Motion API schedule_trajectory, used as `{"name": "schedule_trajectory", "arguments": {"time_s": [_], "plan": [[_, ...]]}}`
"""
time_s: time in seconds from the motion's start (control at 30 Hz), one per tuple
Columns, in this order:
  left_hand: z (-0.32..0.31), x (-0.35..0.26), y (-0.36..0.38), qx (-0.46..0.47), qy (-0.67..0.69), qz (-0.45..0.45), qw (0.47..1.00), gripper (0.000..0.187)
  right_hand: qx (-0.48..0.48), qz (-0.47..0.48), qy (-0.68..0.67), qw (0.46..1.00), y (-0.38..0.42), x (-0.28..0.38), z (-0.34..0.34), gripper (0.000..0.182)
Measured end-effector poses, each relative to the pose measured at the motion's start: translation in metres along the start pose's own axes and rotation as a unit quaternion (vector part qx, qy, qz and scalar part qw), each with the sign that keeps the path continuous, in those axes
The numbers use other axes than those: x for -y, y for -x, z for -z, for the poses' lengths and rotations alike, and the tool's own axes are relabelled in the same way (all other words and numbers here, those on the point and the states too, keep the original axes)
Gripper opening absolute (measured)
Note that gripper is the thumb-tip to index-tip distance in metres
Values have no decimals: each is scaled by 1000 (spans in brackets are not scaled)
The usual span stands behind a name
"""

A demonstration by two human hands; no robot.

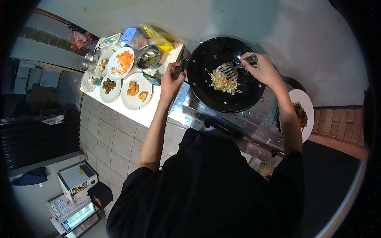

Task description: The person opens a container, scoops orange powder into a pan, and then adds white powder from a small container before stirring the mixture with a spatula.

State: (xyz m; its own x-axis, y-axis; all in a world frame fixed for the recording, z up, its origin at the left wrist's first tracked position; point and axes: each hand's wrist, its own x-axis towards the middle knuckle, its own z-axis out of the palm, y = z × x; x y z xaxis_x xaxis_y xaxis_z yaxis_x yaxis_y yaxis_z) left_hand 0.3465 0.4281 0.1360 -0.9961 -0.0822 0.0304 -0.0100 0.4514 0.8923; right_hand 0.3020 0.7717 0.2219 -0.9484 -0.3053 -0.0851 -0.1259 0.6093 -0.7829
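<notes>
A black wok (pixel 206 93) stands on a gas stove (pixel 254 117). Chopped pale and golden food (pixel 225 82) lies in its middle. With my left hand (pixel 172 81) I grip the wok's side handle (pixel 183 66), fingers closed round it. My right hand (pixel 260 68) is closed on the handle of a slotted metal spatula (pixel 228 70), above the wok's right part. The spatula's head rests on the upper part of the food.
On the white table (pixel 137 114) at the left are plates of carrot pieces (pixel 125 60), browned pieces (pixel 133 89) and chopped greens (pixel 108 85), plus a metal bowl (pixel 147 57). A plate of dark food (pixel 306 99) stands right of the wok.
</notes>
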Motion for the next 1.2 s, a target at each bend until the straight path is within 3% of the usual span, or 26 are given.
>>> {"name": "schedule_trajectory", "arguments": {"time_s": [0.03, 0.1, 0.13, 0.23, 0.33, 0.43, 0.5, 0.57, 0.6, 0.73, 0.83, 0.9, 0.97, 1.1, 1.13, 1.2], "plan": [[1, -3, 0, 2, -12, 2, 1000, 36, 0, 0, -2, 1000, -4, 2, 2, 16], [1, -3, 2, 6, -24, 7, 1000, 36, -33, 134, -41, 990, -13, 7, 12, 17], [-1, -1, 1, -8, -13, -4, 1000, 36, -36, 172, 6, 984, -25, 4, 20, 20], [-4, 2, -1, -21, 12, -16, 1000, 36, 18, 167, -20, 986, -49, 7, 21, 24], [-4, 2, -2, -22, 21, -16, 999, 36, 130, 126, -32, 983, -57, 1, 5, 24], [2, -6, -1, -6, -4, 0, 1000, 36, 156, 135, -13, 979, -38, -12, 12, 23], [2, -7, 1, 14, -23, 19, 999, 35, 148, 134, -14, 980, -24, 0, 25, 20], [-4, 0, -2, -30, 3, -11, 1000, 36, 46, 75, -22, 996, -15, 0, 37, 18], [-5, 2, -3, -31, 14, -12, 999, 35, -2, 99, 28, 995, -17, -9, 40, 17], [-6, 1, -3, -32, 2, -8, 999, 35, -20, 63, 181, 981, -11, -4, 51, 19], [-6, 3, -3, -32, 14, -17, 999, 34, -63, -2, 136, 989, -18, -47, 23, 18], [-5, -2, -2, -26, -15, -17, 999, 35, -47, -20, -126, 991, -12, -62, -3, 16], [-3, -7, -1, -18, -22, -5, 1000, 34, -54, 22, -131, 990, 6, -43, -18, 14], [0, -11, 3, -7, -14, 5, 1000, 35, -40, 186, 63, 980, 58, 24, -6, 21], [-1, -11, 3, -8, -13, 5, 1000, 35, -40, 187, 64, 980, 65, 18, -10, 21], [-2, -9, 2, -15, -8, -2, 1000, 35, -34, 276, 169, 946, 75, -7, -21, 37]]}}
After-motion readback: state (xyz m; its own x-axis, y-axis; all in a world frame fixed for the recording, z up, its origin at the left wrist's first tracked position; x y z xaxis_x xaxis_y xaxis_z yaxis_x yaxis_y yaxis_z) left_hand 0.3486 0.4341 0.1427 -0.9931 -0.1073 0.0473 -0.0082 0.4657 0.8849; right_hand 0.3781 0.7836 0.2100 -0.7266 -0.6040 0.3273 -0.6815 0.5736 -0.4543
